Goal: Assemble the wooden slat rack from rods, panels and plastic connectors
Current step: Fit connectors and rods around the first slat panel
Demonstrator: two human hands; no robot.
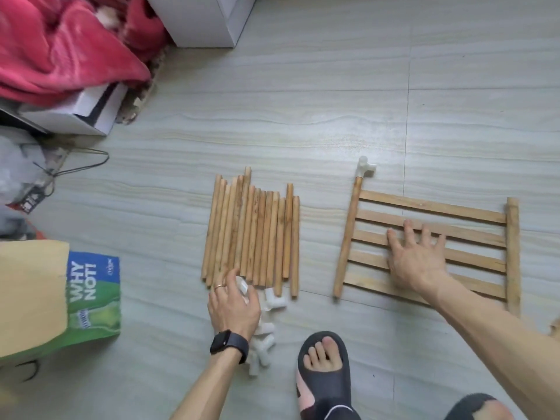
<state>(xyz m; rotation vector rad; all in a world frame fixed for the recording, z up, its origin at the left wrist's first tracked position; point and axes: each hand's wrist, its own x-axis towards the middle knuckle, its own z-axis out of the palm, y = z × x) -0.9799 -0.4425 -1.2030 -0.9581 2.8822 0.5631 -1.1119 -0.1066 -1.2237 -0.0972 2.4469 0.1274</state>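
Right hand (415, 262) lies flat, fingers spread, on the five-slat panel (472, 214). Left of the panel lie about fourteen loose rods (251, 234), where the left hand (233, 307) pinches one white connector (242, 285).

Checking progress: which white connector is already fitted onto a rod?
The connector capping the far end of the slat panel's left rod; the rest are loose: one gripped by the left hand, a pile beside it.

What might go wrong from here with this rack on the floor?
1. The loose connectors lie right by the sandalled foot; a step might scatter or crack them.
2. The left hand, pinching one connector, is right at the ends of the rods, which might roll apart.
3. Only the flat right hand steadies the slat panel; it may slide on the smooth floor.
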